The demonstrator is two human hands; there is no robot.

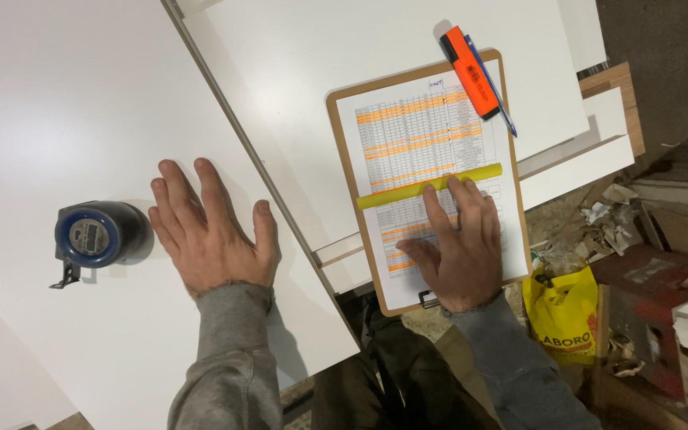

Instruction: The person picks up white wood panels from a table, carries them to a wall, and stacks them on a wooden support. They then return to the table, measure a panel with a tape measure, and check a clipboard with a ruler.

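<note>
My right hand [459, 255] lies flat, fingers spread, on the clipboard [344, 151] — fingertips touching the yellow ruler [408, 191], whose long axis runs 8 to 2 o'clock. My left hand [213, 235] rests spread on the white panel [57, 103], tape measure [93, 233] at its 9 o'clock.

Bright, even light falls from overhead, washing the white panel [65, 87] beyond the left hand's [213, 239] fingers nearly to glare. Soft, short shadows sit beside the tape measure [93, 233] left of those fingers. The floor right of the right hand [459, 255] lies dim. Focus is sharp centrally; edges bend slightly.
</note>
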